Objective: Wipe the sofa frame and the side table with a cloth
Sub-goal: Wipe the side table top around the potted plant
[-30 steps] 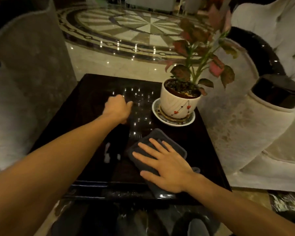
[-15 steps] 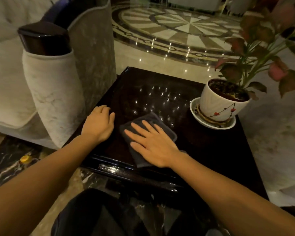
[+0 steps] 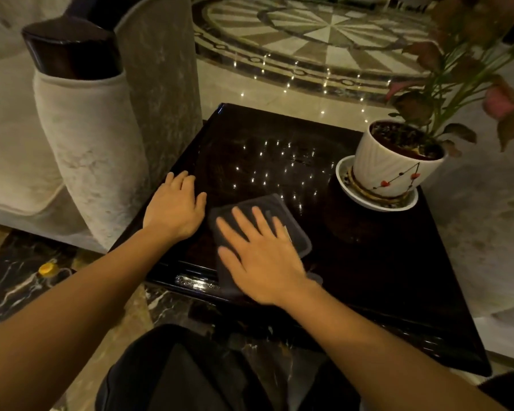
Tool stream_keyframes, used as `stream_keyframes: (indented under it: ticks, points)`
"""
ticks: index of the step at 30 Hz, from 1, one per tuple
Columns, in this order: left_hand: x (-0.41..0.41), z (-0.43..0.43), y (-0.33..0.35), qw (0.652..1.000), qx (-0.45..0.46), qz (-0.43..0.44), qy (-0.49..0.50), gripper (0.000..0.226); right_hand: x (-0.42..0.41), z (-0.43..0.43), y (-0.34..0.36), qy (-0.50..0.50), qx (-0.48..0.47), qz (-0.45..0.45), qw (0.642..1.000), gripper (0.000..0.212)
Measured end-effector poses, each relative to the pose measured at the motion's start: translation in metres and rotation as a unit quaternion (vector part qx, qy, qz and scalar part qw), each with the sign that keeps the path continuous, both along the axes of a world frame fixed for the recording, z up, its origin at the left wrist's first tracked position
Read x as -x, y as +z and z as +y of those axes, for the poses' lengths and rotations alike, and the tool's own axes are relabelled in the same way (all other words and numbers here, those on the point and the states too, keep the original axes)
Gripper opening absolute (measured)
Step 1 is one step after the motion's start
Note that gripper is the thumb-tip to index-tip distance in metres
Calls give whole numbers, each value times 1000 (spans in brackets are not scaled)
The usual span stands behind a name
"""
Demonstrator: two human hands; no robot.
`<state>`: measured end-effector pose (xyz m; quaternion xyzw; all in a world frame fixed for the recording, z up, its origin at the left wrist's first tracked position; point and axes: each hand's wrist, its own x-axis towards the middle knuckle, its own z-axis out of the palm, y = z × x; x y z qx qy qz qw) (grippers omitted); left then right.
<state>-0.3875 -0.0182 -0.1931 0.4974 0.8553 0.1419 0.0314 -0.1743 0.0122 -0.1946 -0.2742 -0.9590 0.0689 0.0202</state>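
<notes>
A dark glossy side table (image 3: 377, 280) fills the middle of the view. A folded dark grey cloth (image 3: 291, 229) lies on its near left part. My right hand (image 3: 264, 256) presses flat on the cloth, fingers spread and slightly blurred. My left hand (image 3: 175, 209) rests palm down on the table's left edge, just left of the cloth, holding nothing. The sofa arm (image 3: 92, 149) stands left of the table, pale fabric topped by a dark polished frame cap (image 3: 72, 46).
A white pot with a pink-leaved plant (image 3: 395, 164) sits on a saucer at the table's far right. Pale upholstery (image 3: 481, 221) borders the table's right side. Polished patterned marble floor (image 3: 309, 40) lies beyond. A small yellow object (image 3: 46, 268) lies on the dark floor at left.
The view has swung left, bringing the left sofa arm into sight. My left hand drew back from mid-table to the left edge. My right hand keeps sliding the cloth over the near part.
</notes>
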Motion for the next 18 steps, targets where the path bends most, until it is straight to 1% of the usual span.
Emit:
stream_keyframes:
  ticks: [1,2,3,4,6,8,9,10,11,13,15,16,17,18]
  points:
    - [-1,-1,0,1000,-1,0,-2,57,-21,2,0,54,5,-4,999,60]
    - [-1,-2,0,1000,-2,0,-5,57,-42,10,0,75,6,-11,997,58]
    - [-2,-3,1,1000,-4,2,-6,57,-61,23,0,61,0,-19,998,58]
    - [-2,-3,2,1000,-3,2,-5,57,-76,39,1,15,-9,-28,999,58]
    - [-3,-2,4,1000,0,3,-3,58,-86,58,4,-126,-2,-50,991,59]
    - [-3,-3,3,1000,1,9,2,58,-61,56,4,-248,15,-44,968,62]
    - [-3,-3,4,1000,2,8,4,58,-42,46,5,-280,31,-36,959,64]
    - [-3,-3,4,1000,4,6,7,58,-24,33,4,-283,41,-28,958,67]
    - [-4,-5,4,1000,5,5,11,58,-12,17,1,-256,35,-20,966,69]
    - [-6,-9,4,1000,5,7,14,59,-12,-6,-3,-150,14,-12,988,70]
    - [-10,-18,3,1000,19,22,1,62,-39,1,-1,-64,1,-15,998,69]
    - [-12,-24,2,999,26,35,-8,63,-54,10,0,-47,0,-20,999,68]
    - [-13,-31,1,998,27,46,-15,65,-68,20,0,-57,-4,-33,998,69]
    - [-13,-38,1,998,23,56,-16,68,-77,31,1,-90,-6,-49,995,69]
